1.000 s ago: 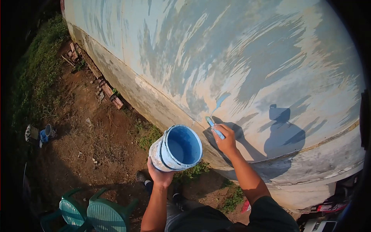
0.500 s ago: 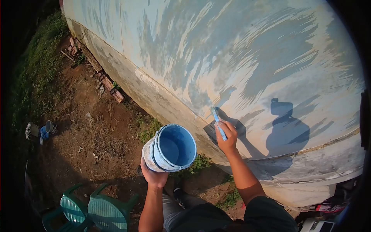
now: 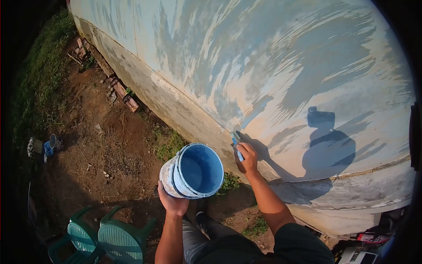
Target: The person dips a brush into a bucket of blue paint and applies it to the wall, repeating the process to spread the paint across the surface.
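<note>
My left hand (image 3: 172, 200) supports a paint-smeared white bucket (image 3: 171, 176) from its lower side. Blue paint (image 3: 196, 169) shows inside, and the bucket's mouth faces up toward me. In my right hand (image 3: 247, 159) is a paintbrush (image 3: 237, 147) with a blue-stained handle, the fingers wrapped round it. Its bristles touch the wall (image 3: 281, 141) close to the lower painted edge. A fresh blue stroke (image 3: 257, 111) runs up and right from the brush tip. Uneven blue-grey strokes cover the wall higher up.
Green plastic chairs (image 3: 118, 240) stand at lower left. A small bucket (image 3: 54, 141) and blue cloth (image 3: 48, 150) lie on the dirt at far left. Bricks (image 3: 124, 96) line the wall's base, which has a ledge (image 3: 193, 110). My shadow (image 3: 327, 147) falls on the wall.
My right hand has drawn the brush down and left along the wall, and the blue stroke is longer. The bucket in my left hand stays nearly in place.
</note>
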{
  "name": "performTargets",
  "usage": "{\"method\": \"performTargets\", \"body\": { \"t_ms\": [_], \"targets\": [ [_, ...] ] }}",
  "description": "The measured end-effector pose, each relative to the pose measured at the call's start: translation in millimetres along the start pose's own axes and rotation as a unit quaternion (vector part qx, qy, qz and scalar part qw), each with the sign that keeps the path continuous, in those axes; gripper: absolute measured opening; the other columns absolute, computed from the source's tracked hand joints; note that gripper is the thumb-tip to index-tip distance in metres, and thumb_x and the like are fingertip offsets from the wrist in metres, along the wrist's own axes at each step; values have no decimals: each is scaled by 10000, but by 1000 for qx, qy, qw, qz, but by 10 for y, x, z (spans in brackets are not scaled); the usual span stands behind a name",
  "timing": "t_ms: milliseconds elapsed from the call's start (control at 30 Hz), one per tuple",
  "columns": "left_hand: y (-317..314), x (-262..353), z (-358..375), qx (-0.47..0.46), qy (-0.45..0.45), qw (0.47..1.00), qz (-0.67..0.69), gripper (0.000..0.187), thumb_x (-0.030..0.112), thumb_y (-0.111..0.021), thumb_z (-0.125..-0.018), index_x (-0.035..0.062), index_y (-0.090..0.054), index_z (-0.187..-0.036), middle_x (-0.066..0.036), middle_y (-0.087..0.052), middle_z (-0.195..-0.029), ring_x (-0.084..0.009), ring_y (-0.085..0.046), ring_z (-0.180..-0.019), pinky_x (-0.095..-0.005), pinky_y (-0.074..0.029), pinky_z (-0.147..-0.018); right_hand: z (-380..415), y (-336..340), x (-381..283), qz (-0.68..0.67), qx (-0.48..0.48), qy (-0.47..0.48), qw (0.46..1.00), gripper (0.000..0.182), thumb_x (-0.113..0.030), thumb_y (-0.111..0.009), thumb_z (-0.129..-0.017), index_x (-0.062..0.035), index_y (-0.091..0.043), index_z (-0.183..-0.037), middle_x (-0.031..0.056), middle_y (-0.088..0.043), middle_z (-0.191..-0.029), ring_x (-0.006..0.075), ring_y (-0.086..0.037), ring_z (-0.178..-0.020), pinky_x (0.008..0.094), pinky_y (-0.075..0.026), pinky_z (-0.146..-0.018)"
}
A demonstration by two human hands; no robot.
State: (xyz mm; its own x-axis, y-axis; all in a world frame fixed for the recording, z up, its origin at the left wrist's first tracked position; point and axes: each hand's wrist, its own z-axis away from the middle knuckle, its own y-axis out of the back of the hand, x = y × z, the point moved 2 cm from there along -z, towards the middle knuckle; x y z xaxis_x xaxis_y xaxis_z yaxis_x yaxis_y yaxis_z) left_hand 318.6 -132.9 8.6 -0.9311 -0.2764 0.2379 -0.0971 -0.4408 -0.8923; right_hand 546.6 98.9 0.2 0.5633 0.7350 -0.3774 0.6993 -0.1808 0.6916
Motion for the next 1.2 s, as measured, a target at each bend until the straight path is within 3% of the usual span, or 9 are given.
{"method": "performTargets", "body": {
  "t_ms": [133, 333, 400, 533, 733, 867, 933, 1033, 1200],
  "targets": [
    [31, 5, -57, 9, -9, 1000, 3, 695, 599, -332, -1112, 126, -508, -1591, -80, -577, -1592, -320, -531, -1469, -529, -362, -1249, 129, -317, 298, 15, -112, -39, 993, 252, 31, -756, -827, -57, -772, -1062, 128, -766, -1151, 367, -726, -1043, 465, -604, -850],
    [64, 43, -55, -8, -8, 1000, -6, 693, 581, -353, -1113, 101, -506, -1589, -99, -569, -1600, -322, -526, -1475, -517, -365, -1253, -296, 223, -295, 27, 98, 26, 995, 154, 58, -788, -867, 16, -770, -1014, 207, -755, -1120, 365, -733, -955, 446, -596, -814],
    [64, 39, -75, -6, -14, 1000, -3, 694, 584, -349, -1114, 102, -507, -1588, -96, -568, -1601, -322, -525, -1475, -516, -365, -1252, -64, 168, -231, 9, 95, 16, 995, 161, 61, -784, -855, 18, -769, -1009, 229, -744, -1124, 384, -719, -923, 475, -591, -807],
    [33, 52, -96, -10, 1, 1000, 7, 695, 587, -347, -1114, 106, -507, -1588, -91, -569, -1599, -322, -526, -1473, -521, -363, -1253, 157, -27, 241, -16, -97, -40, 994, 194, 39, -798, -820, 27, -759, -1010, 214, -742, -1127, 409, -728, -1003, 474, -592, -852],
    [-7, 51, -101, -13, -5, 1000, 0, 685, 582, -332, -1118, 116, -512, -1585, -83, -582, -1585, -324, -536, -1460, -527, -366, -1249, -522, 814, -204, 32, 145, 9, 989, 146, 36, -802, -882, 27, -773, -1025, 193, -753, -1118, 361, -738, -931, 445, -598, -789],
    [-63, -4, -83, -1, -10, 1000, 6, 690, 586, -326, -1118, 115, -509, -1587, -81, -581, -1585, -325, -538, -1458, -526, -371, -1246, -222, 824, -381, 60, 205, -20, 977, 153, 47, -803, -870, 35, -767, -1018, 200, -749, -1124, 353, -730, -906, 445, -590, -778],
    [-68, -22, -53, -6, -16, 1000, -8, 690, 585, -319, -1120, 114, -505, -1589, -83, -579, -1586, -323, -540, -1456, -530, -374, -1243, -15, 473, -204, -49, 54, -14, 997, 169, 39, -811, -862, 24, -772, -1025, 191, -749, -1129, 355, -734, -915, 455, -592, -787],
    [-72, -44, -5, 1, -13, 1000, -18, 690, 585, -321, -1120, 113, -505, -1589, -88, -577, -1587, -321, -541, -1455, -528, -378, -1242, 264, 27, 268, -2, -93, -41, 995, 179, 24, -814, -864, 10, -776, -1038, 182, -751, -1127, 352, -739, -928, 454, -598, -800],
    [-30, -118, 47, 4, -16, 1000, -23, 692, 591, -331, -1116, 114, -515, -1583, -92, -583, -1581, -322, -546, -1449, -525, -384, -1238, 161, 555, 249, -47, 64, -39, 996, 178, 34, -808, -875, 0, -793, -1049, 181, -740, -1142, 346, -732, -948, 455, -596, -774]
  ]
}}
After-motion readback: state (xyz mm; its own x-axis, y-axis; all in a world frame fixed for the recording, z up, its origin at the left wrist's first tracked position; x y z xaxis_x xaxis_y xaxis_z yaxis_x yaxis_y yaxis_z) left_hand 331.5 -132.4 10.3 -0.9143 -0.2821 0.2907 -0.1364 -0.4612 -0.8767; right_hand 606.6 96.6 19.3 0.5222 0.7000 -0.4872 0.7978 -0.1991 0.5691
